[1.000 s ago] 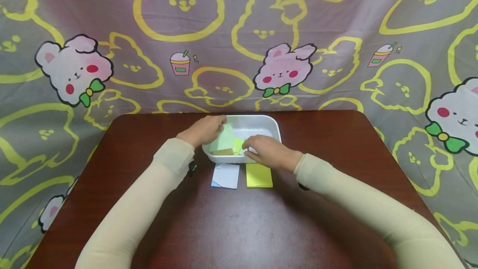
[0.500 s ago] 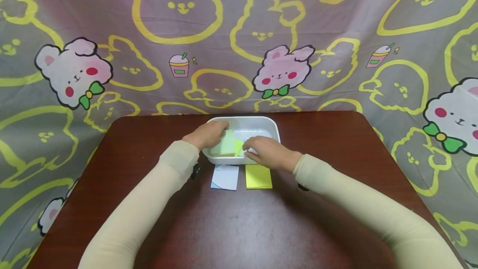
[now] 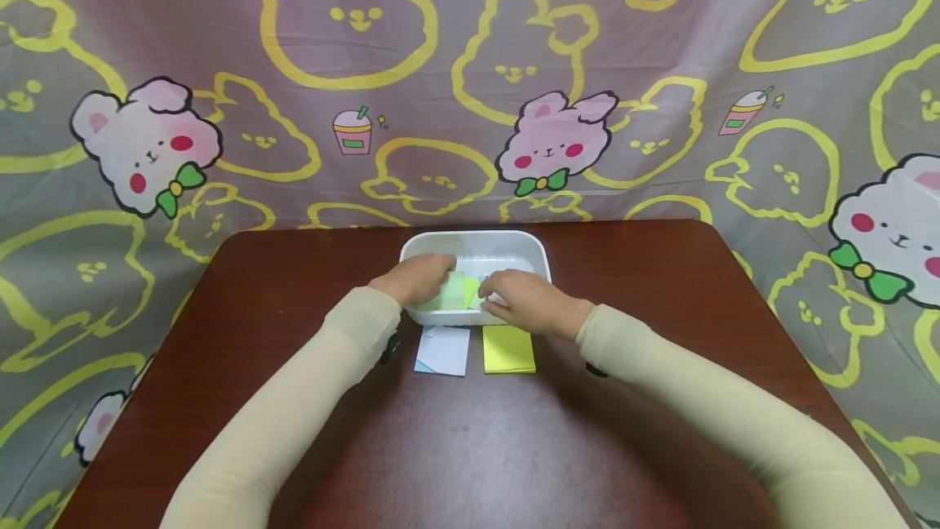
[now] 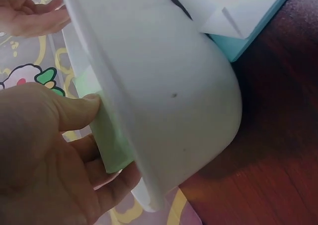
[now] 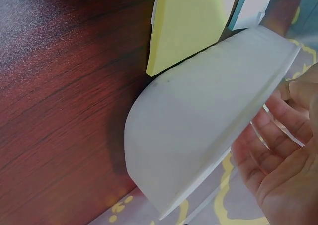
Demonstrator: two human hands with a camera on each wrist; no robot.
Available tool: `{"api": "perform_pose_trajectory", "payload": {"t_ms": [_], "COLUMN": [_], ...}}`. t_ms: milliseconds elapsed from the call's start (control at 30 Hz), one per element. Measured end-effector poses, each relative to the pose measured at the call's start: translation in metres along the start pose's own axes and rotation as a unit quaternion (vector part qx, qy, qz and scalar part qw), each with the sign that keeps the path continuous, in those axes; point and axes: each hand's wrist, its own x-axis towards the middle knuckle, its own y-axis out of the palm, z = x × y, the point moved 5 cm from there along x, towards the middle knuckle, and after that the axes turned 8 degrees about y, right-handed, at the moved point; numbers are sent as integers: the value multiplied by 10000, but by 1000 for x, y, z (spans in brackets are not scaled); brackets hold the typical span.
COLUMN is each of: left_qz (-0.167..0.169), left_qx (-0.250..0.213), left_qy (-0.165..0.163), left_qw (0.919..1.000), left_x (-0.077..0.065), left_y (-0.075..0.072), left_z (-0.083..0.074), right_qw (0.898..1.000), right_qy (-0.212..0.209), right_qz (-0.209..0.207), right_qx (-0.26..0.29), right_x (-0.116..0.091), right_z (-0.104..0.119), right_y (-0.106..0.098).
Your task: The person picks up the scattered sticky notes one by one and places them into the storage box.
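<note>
My left hand (image 3: 422,277) reaches into the left side of a white plastic tray (image 3: 517,245). It grips a pale green sticky note pad (image 4: 110,135), thumb on one face and fingers behind, just inside the rim in the left wrist view. Next to that pad a bright yellow-green sticky note (image 3: 472,291) lies in the tray. My right hand (image 3: 530,298) hovers over the tray's front right part with fingers loosely bent; the right wrist view shows nothing between them. What lies beneath that hand is mostly hidden.
In front of the tray, a white-topped pad with a blue edge (image 3: 444,351) lies on the left and a yellow sticky note pad (image 3: 509,349) on the right. All stand on a dark brown table (image 3: 470,447). A patterned curtain (image 3: 433,113) hangs behind.
My left hand has lowered the pale green pad deeper into the tray, moving slightly right and toward me. The pad has gone from tilted to lower down. My right hand has barely moved.
</note>
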Motion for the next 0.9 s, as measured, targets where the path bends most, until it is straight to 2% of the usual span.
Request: {"api": "perform_pose_trajectory", "payload": {"t_ms": [433,900], "left_qz": [145,187], "left_qx": [137,167], "left_qy": [-40,-287], "left_qw": [9998,9993], "left_x": [2,5], "left_y": [7,7], "left_z": [-2,0], "right_qw": [10000,10000], "right_qy": [43,27], "right_qz": [47,46], "right_qx": [-71,-32], "right_x": [1,2], "right_z": [-3,-5], "right_y": [0,-1]}}
